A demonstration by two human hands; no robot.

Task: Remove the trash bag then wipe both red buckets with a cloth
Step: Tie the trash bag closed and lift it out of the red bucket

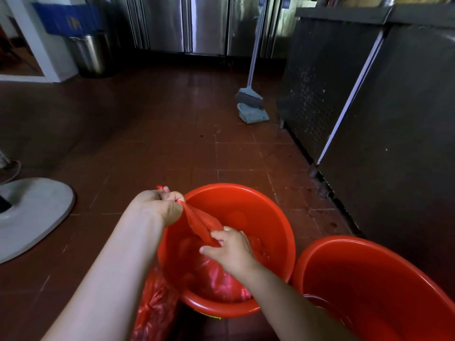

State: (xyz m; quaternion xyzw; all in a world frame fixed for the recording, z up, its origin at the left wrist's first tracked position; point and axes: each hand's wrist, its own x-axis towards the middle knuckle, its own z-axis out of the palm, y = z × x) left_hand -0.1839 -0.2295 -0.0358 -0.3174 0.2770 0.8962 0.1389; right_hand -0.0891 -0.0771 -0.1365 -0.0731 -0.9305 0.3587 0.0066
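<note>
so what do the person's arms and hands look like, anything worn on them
Both arms are bare right to the frame's edge: no sleeves in view. The left hand and right hand have no gloves, and no rings, watch or bracelets show.

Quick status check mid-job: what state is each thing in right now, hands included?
Trash bag: still in the bucket, stretched between both hands.
Left bucket: upright, bag inside.
Right bucket: upright, no liner visible.
Left hand: grip closed on the bag's end.
Right hand: pinching the bag.
Cloth: on the floor under the broom.
</note>
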